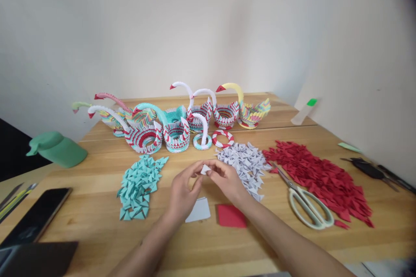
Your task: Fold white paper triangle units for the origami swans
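Observation:
A small white folded paper triangle (205, 169) is pinched between the fingertips of my left hand (186, 184) and my right hand (229, 179), just above the table. Below my wrists lie a stack of white paper slips (199, 210) and a stack of red paper slips (231, 216). A heap of teal folded triangles (138, 188) spreads left of my hands. To their right is a heap of white folded triangles (245, 162), partly behind my right hand, and beyond it a larger heap of red folded triangles (318, 175).
Scissors (308, 203) lie beside the red heap. Several paper swans (143, 136) stand at the back, with a red-and-white paper ring (222, 138) in front. A green watering-can-like object (56, 149) and a phone (35, 216) are at left, black-handled tools (368, 168) at right.

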